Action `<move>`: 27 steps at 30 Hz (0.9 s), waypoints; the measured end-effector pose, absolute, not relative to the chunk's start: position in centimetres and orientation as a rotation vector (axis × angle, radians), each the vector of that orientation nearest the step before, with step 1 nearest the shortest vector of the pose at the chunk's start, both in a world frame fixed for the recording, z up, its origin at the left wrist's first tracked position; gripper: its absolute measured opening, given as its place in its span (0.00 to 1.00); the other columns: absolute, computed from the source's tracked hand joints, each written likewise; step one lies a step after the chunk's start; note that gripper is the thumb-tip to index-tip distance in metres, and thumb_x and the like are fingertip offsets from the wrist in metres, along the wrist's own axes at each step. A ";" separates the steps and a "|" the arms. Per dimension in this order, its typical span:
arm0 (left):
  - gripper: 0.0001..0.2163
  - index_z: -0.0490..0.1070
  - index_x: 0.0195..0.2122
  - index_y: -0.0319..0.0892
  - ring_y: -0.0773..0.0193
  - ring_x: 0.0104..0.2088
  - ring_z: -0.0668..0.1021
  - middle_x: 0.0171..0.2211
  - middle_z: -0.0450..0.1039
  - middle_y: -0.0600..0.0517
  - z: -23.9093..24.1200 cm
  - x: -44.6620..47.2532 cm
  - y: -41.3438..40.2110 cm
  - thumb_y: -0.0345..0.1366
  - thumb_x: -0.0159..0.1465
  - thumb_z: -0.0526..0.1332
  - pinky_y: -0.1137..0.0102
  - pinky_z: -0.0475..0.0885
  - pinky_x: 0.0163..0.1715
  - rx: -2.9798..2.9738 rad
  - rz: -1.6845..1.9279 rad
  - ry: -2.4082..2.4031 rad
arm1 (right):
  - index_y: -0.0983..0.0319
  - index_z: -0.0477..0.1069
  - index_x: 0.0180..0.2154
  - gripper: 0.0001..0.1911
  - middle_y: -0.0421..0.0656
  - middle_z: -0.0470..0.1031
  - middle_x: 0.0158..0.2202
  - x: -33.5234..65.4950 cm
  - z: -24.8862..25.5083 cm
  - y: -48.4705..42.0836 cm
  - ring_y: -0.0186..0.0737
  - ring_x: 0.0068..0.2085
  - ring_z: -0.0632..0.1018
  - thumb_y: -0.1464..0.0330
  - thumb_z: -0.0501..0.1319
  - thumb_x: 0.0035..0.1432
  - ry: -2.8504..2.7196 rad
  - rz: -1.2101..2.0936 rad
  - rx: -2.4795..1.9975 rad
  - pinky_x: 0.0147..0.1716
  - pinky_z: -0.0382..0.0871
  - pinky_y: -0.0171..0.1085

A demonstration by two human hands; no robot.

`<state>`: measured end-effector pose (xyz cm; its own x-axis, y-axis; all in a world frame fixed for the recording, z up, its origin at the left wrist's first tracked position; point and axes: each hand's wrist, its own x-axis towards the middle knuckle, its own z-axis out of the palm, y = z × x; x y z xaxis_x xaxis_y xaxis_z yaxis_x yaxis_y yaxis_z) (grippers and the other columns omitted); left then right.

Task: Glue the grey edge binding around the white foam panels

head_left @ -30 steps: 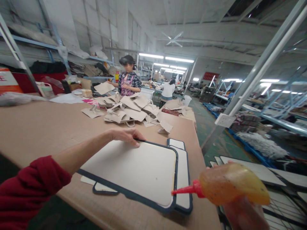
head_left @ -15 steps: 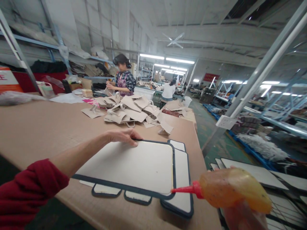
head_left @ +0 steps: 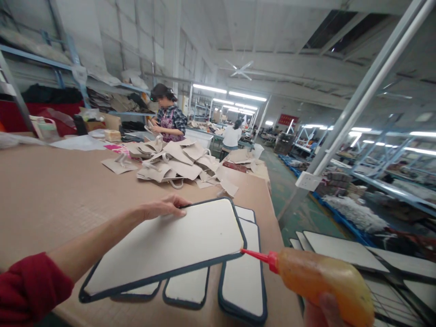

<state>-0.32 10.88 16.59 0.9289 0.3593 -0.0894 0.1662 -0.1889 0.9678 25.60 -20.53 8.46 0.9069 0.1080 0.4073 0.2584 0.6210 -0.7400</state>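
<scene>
My left hand (head_left: 170, 205) pinches the far edge of a white panel (head_left: 177, 240) with a dark blue border and rounded corners. The panel is tilted, its near-left corner lower. My right hand (head_left: 323, 311), partly hidden, grips a squeeze bottle (head_left: 323, 277) of amber liquid with a red nozzle. The nozzle tip meets the panel's right-hand corner, at the inner side of the border. A thin yellowish line runs along the right border. Beneath and beside it lie several similar panels (head_left: 243, 286) on the brown table (head_left: 68, 204).
A heap of beige pieces with handles (head_left: 180, 159) covers the table's far part. At right, more white panels (head_left: 340, 250) lie stacked below a slanting metal post (head_left: 340, 136). A co-worker (head_left: 168, 116) stands beyond the table, handling something pale.
My left hand has turned and tilted the panel, raising its right end. The bottle has moved up and left in view, its nozzle tip still at the corner.
</scene>
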 end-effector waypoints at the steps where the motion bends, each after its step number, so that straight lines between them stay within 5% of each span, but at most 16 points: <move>1: 0.19 0.79 0.44 0.41 0.61 0.34 0.77 0.35 0.80 0.52 16.4 -0.3 10.7 0.43 0.52 0.68 0.75 0.69 0.33 1.747 0.189 0.407 | 0.56 0.72 0.51 0.31 0.41 0.74 0.53 25.6 8.3 -20.4 0.46 0.48 0.78 0.69 0.75 0.43 -0.453 -0.111 -0.923 0.34 0.79 0.34; 9: 0.21 0.77 0.49 0.41 0.60 0.36 0.79 0.39 0.81 0.49 14.6 0.3 10.2 0.40 0.54 0.67 0.73 0.71 0.34 1.602 0.219 0.344 | 0.57 0.70 0.53 0.36 0.49 0.76 0.50 25.1 8.5 -19.8 0.64 0.54 0.74 0.61 0.75 0.41 -0.447 -0.273 -1.076 0.40 0.80 0.56; 16: 0.22 0.76 0.49 0.40 0.60 0.34 0.79 0.37 0.81 0.48 13.5 0.5 9.5 0.40 0.53 0.68 0.73 0.71 0.33 1.519 0.294 0.390 | 0.57 0.72 0.49 0.30 0.42 0.73 0.55 24.9 8.8 -18.6 0.53 0.55 0.74 0.69 0.74 0.42 -0.469 -0.283 -0.974 0.40 0.80 0.41; 21: 0.21 0.77 0.46 0.38 0.58 0.34 0.79 0.32 0.80 0.49 13.3 0.7 8.9 0.40 0.52 0.69 0.72 0.71 0.33 1.512 0.328 0.415 | 0.60 0.71 0.51 0.34 0.44 0.72 0.55 25.4 7.9 -18.6 0.51 0.48 0.77 0.67 0.75 0.41 -0.428 -0.256 -0.995 0.37 0.80 0.41; 27: 0.19 0.78 0.43 0.37 0.61 0.32 0.77 0.31 0.80 0.50 13.7 1.0 8.3 0.40 0.52 0.69 0.74 0.70 0.31 1.501 0.355 0.367 | 0.58 0.72 0.50 0.36 0.39 0.79 0.36 26.0 6.9 -18.8 0.41 0.27 0.79 0.70 0.77 0.36 -0.435 -0.226 -1.040 0.20 0.77 0.35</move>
